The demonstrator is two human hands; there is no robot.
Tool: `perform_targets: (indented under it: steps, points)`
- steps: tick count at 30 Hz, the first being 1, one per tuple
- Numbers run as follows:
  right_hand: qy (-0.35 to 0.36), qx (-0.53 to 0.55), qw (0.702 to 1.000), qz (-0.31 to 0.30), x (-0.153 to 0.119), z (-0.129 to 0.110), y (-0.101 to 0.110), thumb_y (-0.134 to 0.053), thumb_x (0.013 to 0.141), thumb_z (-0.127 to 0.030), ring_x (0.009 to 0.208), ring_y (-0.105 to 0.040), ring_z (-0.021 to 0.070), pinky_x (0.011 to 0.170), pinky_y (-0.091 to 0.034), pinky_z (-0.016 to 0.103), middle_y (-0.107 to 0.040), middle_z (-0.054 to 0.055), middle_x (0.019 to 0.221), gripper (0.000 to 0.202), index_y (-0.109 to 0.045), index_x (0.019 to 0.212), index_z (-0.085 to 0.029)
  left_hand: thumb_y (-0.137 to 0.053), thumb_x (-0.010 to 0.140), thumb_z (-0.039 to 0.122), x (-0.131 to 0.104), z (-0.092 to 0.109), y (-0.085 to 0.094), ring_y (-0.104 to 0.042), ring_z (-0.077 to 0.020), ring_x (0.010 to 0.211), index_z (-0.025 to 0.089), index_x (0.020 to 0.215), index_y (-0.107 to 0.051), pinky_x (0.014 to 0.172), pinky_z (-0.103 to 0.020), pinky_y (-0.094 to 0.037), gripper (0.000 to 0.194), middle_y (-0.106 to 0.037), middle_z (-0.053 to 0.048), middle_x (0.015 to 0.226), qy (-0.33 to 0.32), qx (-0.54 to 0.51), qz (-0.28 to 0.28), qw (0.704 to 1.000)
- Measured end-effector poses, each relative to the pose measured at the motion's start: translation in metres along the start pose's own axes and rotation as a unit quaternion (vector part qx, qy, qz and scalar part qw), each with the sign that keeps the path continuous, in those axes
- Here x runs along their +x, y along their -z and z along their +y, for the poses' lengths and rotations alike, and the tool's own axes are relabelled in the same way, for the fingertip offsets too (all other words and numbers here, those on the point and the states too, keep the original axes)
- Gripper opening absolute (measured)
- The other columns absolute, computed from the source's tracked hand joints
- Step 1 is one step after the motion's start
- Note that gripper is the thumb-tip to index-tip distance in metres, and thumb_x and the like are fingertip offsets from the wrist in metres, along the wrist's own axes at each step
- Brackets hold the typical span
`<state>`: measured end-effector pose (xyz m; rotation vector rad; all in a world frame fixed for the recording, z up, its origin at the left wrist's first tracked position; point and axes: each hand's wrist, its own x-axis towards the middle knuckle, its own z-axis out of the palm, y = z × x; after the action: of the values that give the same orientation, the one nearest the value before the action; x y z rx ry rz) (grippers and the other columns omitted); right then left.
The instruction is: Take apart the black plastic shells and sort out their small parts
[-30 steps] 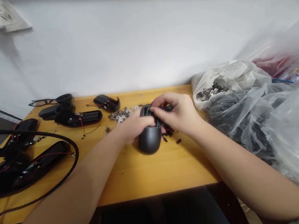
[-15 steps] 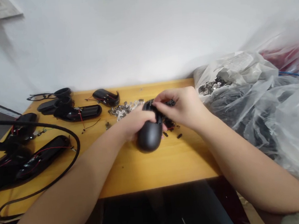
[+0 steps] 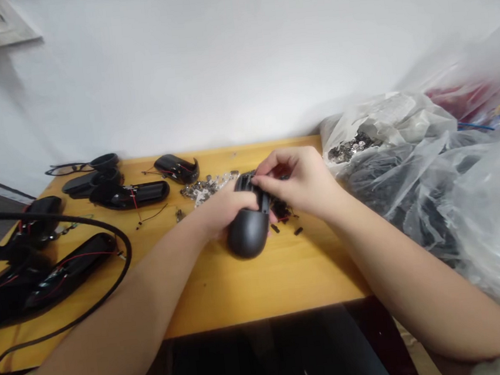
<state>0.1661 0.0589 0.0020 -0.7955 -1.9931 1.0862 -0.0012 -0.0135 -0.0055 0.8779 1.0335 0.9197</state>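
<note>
A black plastic housing [image 3: 248, 235] with a rounded near end and a long open recess is held above the table. My left hand [image 3: 228, 208] wraps round it from the left, thumb laid across the recess and fingertips showing on the right side. At the far end of the recess, the thumb and forefinger of my right hand [image 3: 295, 174] are pinched together against the housing. Whatever sits between those fingertips is too small or hidden to make out. Behind my left hand lies a pile of small metal pieces [image 3: 203, 189]. Small black parts [image 3: 282, 208] lie under my right hand.
Several black housings with red wires [image 3: 131, 194] lie on the left of the wooden table [image 3: 260, 295]. A black cable [image 3: 125, 246] loops near my left forearm. On the right stand a bag of metal pieces [image 3: 354, 145] and a clear plastic bag with dark parts [image 3: 391, 180].
The view has shifted slightly. Both hands stay on the housing, and my right fingertips remain pinched at its far end with little visible movement.
</note>
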Motion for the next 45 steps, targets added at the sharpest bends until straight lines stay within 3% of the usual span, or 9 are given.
perform_targets:
  steps: [4, 9, 14, 19, 28, 34, 45]
  points:
    - [-0.113, 0.165, 0.979, -0.024, 0.005, -0.002, 0.005, -0.094, 0.068, -0.022, 0.065, -0.067, 0.0121, 0.06, -0.055, 0.023, -0.072, 0.001, 0.076, 0.033, -0.069, 0.088, -0.014, -0.064, 0.066, 0.013, -0.003, 0.0, -0.001, -0.075, -0.0261, 0.06, 0.014, 0.087, -0.065, 0.058, -0.036, -0.064, 0.022, -0.079, -0.012, 0.075, -0.013, -0.001, -0.024, 1.0]
    - [-0.227, 0.24, 0.935, -0.129, 0.007, -0.004, 0.017, -0.104, 0.057, -0.035, 0.053, -0.06, 0.0071, 0.05, -0.05, 0.016, -0.069, 0.001, 0.064, 0.046, -0.07, 0.077, -0.013, -0.066, 0.077, 0.022, 0.0, -0.004, 0.0, -0.075, -0.0252, 0.064, 0.015, 0.089, -0.069, 0.061, -0.034, -0.063, 0.014, -0.078, -0.009, 0.074, -0.048, 0.028, -0.023, 0.998]
    - [-0.256, 0.299, 0.904, -0.167, 0.008, -0.007, 0.022, -0.106, 0.056, -0.033, 0.049, -0.057, 0.0054, 0.049, -0.053, 0.014, -0.063, -0.003, 0.058, 0.045, -0.069, 0.072, -0.013, -0.07, 0.086, 0.042, 0.01, -0.009, 0.016, -0.071, -0.0207, 0.064, 0.017, 0.076, -0.069, 0.057, -0.027, -0.057, 0.027, -0.072, -0.007, 0.067, -0.113, 0.077, 0.076, 0.988]
    - [-0.273, 0.337, 0.884, -0.176, 0.006, -0.009, 0.023, -0.101, 0.06, -0.026, 0.048, -0.057, 0.0056, 0.049, -0.054, 0.013, -0.062, -0.002, 0.056, 0.038, -0.066, 0.066, -0.012, -0.068, 0.084, 0.044, 0.008, -0.004, 0.027, -0.063, -0.0166, 0.048, 0.015, 0.065, -0.07, 0.043, -0.024, -0.047, 0.035, -0.069, -0.007, 0.06, -0.103, 0.112, 0.051, 0.987]
    - [-0.267, 0.313, 0.89, -0.196, 0.005, -0.008, 0.021, -0.082, 0.064, -0.018, 0.049, -0.059, 0.0078, 0.05, -0.053, 0.016, -0.063, -0.001, 0.057, 0.019, -0.069, 0.077, -0.011, -0.068, 0.076, 0.037, 0.004, 0.002, 0.025, -0.059, -0.0161, 0.041, 0.017, 0.054, -0.067, 0.037, -0.023, -0.043, 0.03, -0.067, -0.007, 0.054, -0.11, 0.141, 0.023, 0.984]
    - [-0.254, 0.29, 0.905, -0.182, 0.004, -0.004, 0.016, -0.078, 0.063, -0.022, 0.046, -0.054, 0.007, 0.047, -0.048, 0.017, -0.059, -0.002, 0.054, 0.017, -0.066, 0.071, -0.013, -0.066, 0.069, 0.034, 0.005, 0.004, 0.024, -0.054, -0.0147, 0.035, 0.019, 0.046, -0.062, 0.035, -0.023, -0.042, 0.029, -0.057, -0.003, 0.043, -0.113, 0.154, 0.037, 0.981]
    - [-0.229, 0.286, 0.918, -0.152, 0.001, -0.004, 0.007, -0.075, 0.063, -0.022, 0.043, -0.051, 0.0075, 0.044, -0.045, 0.017, -0.056, -0.002, 0.049, 0.012, -0.066, 0.066, -0.014, -0.064, 0.072, 0.031, 0.005, 0.005, 0.027, -0.051, -0.0133, 0.037, 0.019, 0.045, -0.06, 0.036, -0.022, -0.037, 0.03, -0.057, -0.002, 0.044, -0.126, 0.184, 0.057, 0.973]
